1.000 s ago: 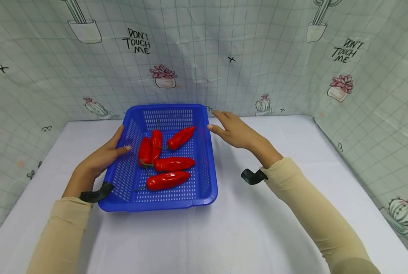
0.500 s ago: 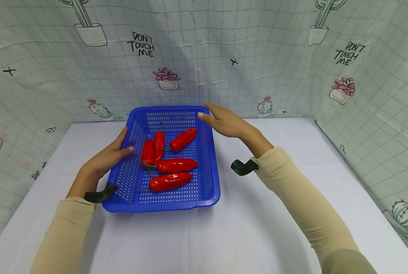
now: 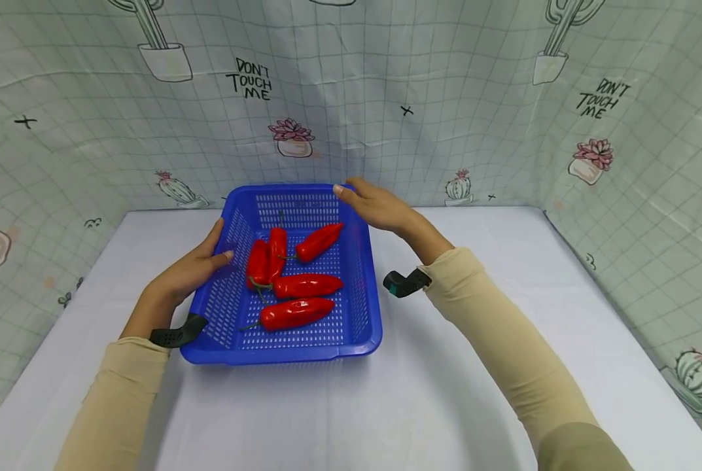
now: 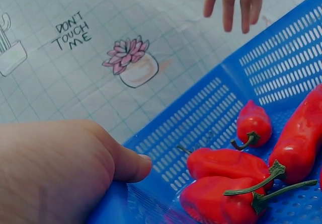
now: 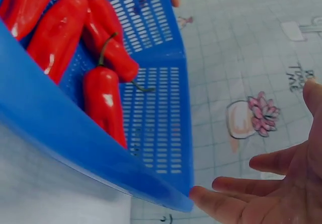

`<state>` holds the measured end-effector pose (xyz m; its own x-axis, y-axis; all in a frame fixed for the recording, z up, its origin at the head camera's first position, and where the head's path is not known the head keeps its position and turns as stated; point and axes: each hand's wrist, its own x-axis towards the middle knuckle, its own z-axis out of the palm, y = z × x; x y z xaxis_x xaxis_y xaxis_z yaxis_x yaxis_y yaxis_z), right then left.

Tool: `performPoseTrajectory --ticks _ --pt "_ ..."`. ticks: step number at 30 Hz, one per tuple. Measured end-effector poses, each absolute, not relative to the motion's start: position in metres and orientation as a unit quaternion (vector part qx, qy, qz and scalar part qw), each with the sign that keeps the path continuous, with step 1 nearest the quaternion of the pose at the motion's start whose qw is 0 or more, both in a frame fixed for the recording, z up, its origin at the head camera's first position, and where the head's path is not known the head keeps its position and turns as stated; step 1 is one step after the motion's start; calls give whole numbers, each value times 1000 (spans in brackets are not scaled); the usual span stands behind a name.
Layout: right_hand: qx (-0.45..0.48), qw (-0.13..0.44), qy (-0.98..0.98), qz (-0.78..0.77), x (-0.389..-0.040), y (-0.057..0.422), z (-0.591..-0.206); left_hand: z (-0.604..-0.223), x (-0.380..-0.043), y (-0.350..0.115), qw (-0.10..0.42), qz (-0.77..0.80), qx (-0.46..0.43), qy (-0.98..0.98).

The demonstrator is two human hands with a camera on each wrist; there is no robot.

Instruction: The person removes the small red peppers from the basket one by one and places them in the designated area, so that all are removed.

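A blue perforated plastic basket holds several glossy red chili peppers with green stems. My left hand grips its left rim, the thumb over the inside and the other fingers along the outside. In the left wrist view the left thumb hooks over the rim beside the peppers. My right hand is at the far right corner, thumb and fingers extended. From the right wrist, the right hand shows spread fingers, one fingertip at the basket's corner; whether it touches cannot be told.
The basket is on a white-covered table, towards its left and back. Behind it hangs a grid-patterned cloth with plant drawings, which also runs along both sides. Each wrist wears a black camera mount.
My right hand has moved left from beside the basket to its far right corner. The left hand keeps its grip, and the peppers lie as before. The head view has shifted slightly.
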<state>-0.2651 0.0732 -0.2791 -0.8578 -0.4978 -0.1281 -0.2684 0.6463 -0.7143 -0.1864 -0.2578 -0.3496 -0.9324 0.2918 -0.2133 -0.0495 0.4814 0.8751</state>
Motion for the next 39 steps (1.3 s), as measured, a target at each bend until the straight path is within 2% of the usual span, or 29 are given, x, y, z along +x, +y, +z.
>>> performPoseTrajectory --ticks 7,19,39 --pt "-186 198 839 -472 -269 55 -289 -348 -185 -258 168 505 70 844" --pt "-33 250 766 -591 -278 32 -300 -350 -183 -256 160 504 72 846" --pt "18 278 794 -540 -281 10 -331 -347 -182 -256 150 500 74 849"
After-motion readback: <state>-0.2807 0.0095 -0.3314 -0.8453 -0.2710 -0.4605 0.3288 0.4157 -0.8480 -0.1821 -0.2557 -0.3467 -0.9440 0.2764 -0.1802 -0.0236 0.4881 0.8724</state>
